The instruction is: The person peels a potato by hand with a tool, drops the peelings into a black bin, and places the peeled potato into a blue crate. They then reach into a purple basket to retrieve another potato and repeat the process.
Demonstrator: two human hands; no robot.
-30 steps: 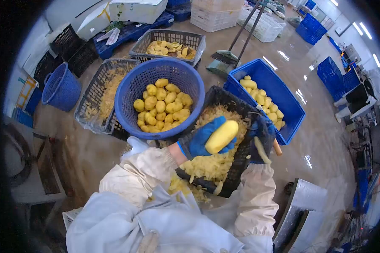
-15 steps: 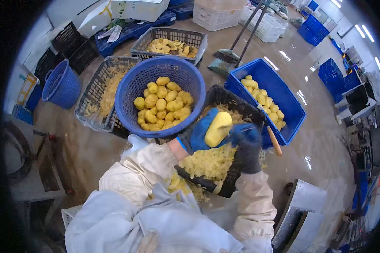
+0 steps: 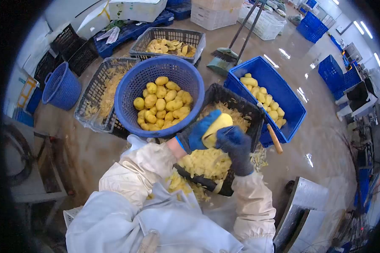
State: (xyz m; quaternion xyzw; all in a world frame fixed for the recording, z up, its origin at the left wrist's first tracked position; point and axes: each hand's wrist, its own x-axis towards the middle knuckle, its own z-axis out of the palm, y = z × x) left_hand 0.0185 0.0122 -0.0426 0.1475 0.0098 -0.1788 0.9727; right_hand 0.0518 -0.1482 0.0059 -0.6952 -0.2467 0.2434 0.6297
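Note:
My left hand [image 3: 199,131], in a blue and dark glove, grips a large peeled yellow potato [image 3: 218,126]. Against the potato's right side is my right hand [image 3: 235,145], gloved in dark grey and blue, its fingers closed; whatever they hold is hidden. Below both hands, a black crate [image 3: 254,110] contains pale yellow peelings [image 3: 207,163]. A purple-blue round basket [image 3: 122,90] full of yellow potatoes [image 3: 160,104] stands to the left. To the right, a blue bin [image 3: 294,107] holds peeled potatoes [image 3: 264,99].
A wooden-handled tool [image 3: 275,138] rests between crate and bin. Two black crates with scraps [image 3: 166,45] and peelings [image 3: 109,86] stand behind and left of the basket. A long-handled dustpan [image 3: 222,63] stands farther back. Metal plates [image 3: 304,198] lie at lower right.
My right hand has shifted left and down, closer against the potato. The potato has tilted slightly in my left hand, which stays in nearly the same place.

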